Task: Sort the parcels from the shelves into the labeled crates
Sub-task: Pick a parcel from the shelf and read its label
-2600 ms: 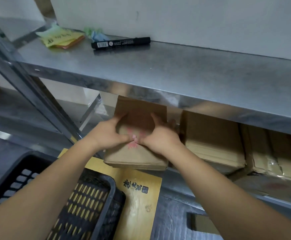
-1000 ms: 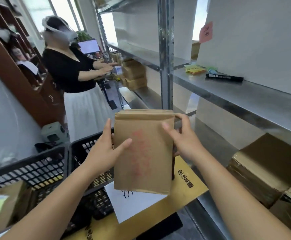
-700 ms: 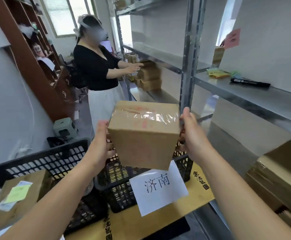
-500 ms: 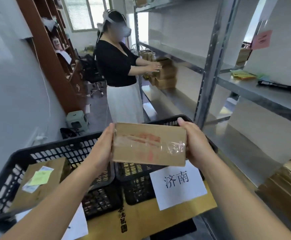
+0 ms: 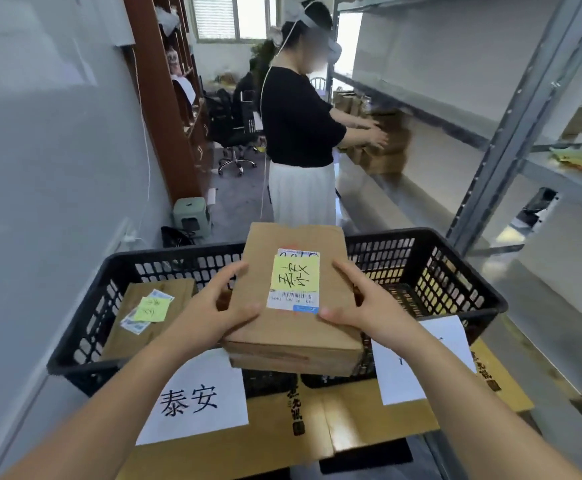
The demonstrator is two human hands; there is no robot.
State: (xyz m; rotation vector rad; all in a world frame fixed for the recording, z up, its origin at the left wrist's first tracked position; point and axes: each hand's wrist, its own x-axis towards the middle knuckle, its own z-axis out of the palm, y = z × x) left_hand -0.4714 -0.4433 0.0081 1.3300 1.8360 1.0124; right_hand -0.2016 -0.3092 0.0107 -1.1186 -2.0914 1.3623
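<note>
Now my left hand (image 5: 213, 306) and right hand (image 5: 365, 306) grip the brown parcel (image 5: 293, 327), label up, above the black crates (image 5: 455, 271).

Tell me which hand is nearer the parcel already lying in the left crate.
Left. The left hand is just right of that parcel; the right hand is farther right.

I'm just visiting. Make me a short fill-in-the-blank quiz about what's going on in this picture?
1. The parcel is held by ____ hands.
2. The sticky note on the held parcel is ____ in colour.
3. The left crate already holds ____ parcel.
4. The crates are ____ in colour.

Missing words: two; yellow; one; black
</note>
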